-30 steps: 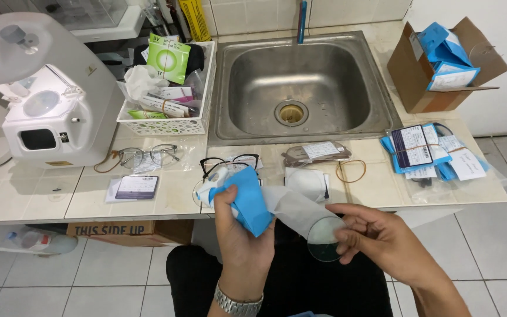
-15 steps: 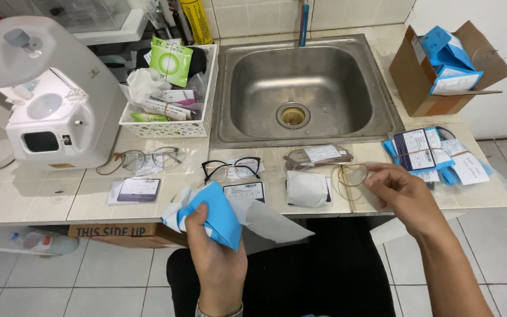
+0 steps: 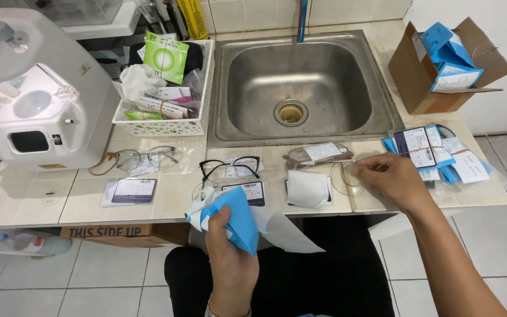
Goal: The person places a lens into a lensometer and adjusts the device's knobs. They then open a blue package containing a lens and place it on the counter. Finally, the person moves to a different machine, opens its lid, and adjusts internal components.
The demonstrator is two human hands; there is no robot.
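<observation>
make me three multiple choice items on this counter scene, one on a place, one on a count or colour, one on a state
1. Where does the white plastic basket stand?
A. left of the steel sink
B. inside the sink
C. on the floor

2. What colour is the folded envelope in the left hand?
A. red
B. blue
C. green

3. What is the state of the sink?
A. full of water
B. stacked with dishes
C. empty, drain showing

Answers:
1. A, the basket sits on the tiled counter beside the sink's left rim.
2. B, the left hand's fingers grip a bright blue envelope with white paper.
3. C, the basin is bare down to its round drain.

The right hand reaches over the counter near a thin round lens.
</observation>
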